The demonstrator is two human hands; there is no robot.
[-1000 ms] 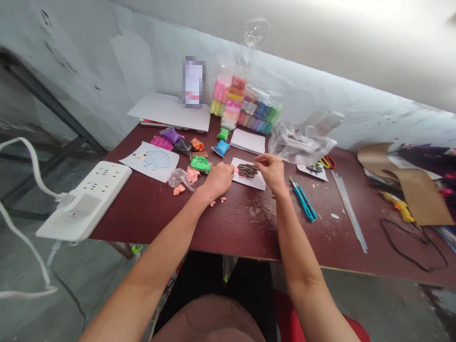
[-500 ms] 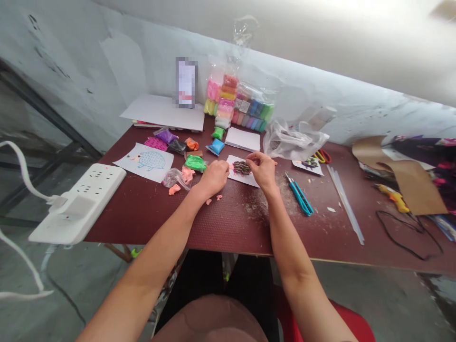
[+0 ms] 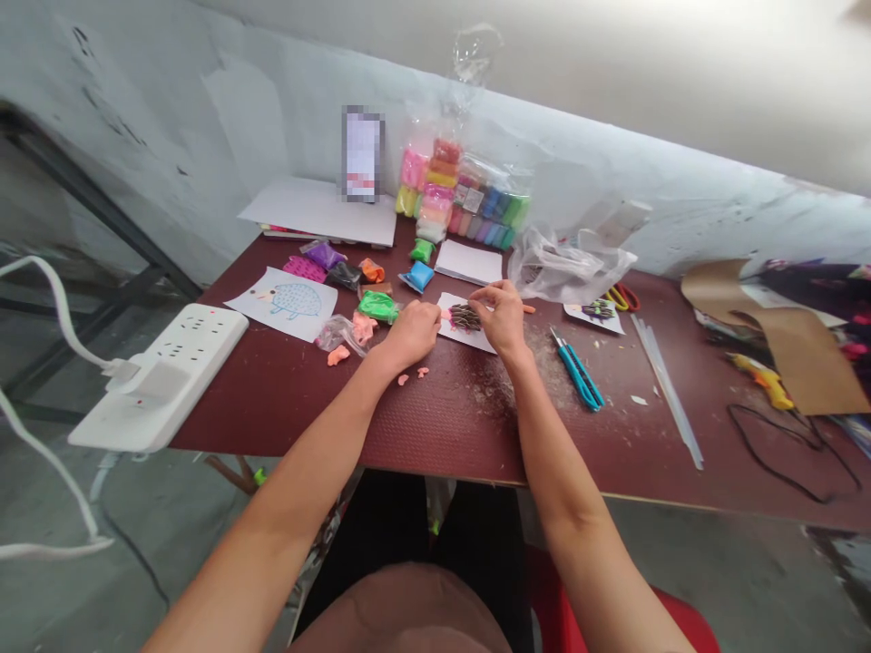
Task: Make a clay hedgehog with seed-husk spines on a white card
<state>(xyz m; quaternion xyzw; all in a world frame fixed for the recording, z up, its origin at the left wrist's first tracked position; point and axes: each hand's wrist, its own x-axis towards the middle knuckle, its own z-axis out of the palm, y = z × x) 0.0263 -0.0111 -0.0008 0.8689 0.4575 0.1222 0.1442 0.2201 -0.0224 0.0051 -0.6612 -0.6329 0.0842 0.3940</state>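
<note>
In front of me on the table lies a white card [image 3: 476,340] bearing a small hedgehog figure [image 3: 465,316] with a pink face and dark, overlapping spines. At the card's left edge is my left hand [image 3: 416,329], its fingers curled closed; whatever they hold is hidden. My right hand [image 3: 502,316] pinches at the right end of the spines, and the thing between its fingertips is too small to make out. An orange tip [image 3: 528,308] shows just beyond that hand. Small pink clay bits [image 3: 404,380] lie below my left hand.
Left are clay packets [image 3: 379,307], a hedgehog drawing [image 3: 292,301] and a white power strip [image 3: 163,376]. Right are a teal cutter [image 3: 578,372], a second hedgehog card [image 3: 594,313], glue sticks [image 3: 667,390] and a yellow glue gun [image 3: 766,381]. Bagged clay [image 3: 463,199] stands behind.
The whole view has shifted slightly. Both hands stay at the card, with the right hand still pinching at the spines and the left still curled.
</note>
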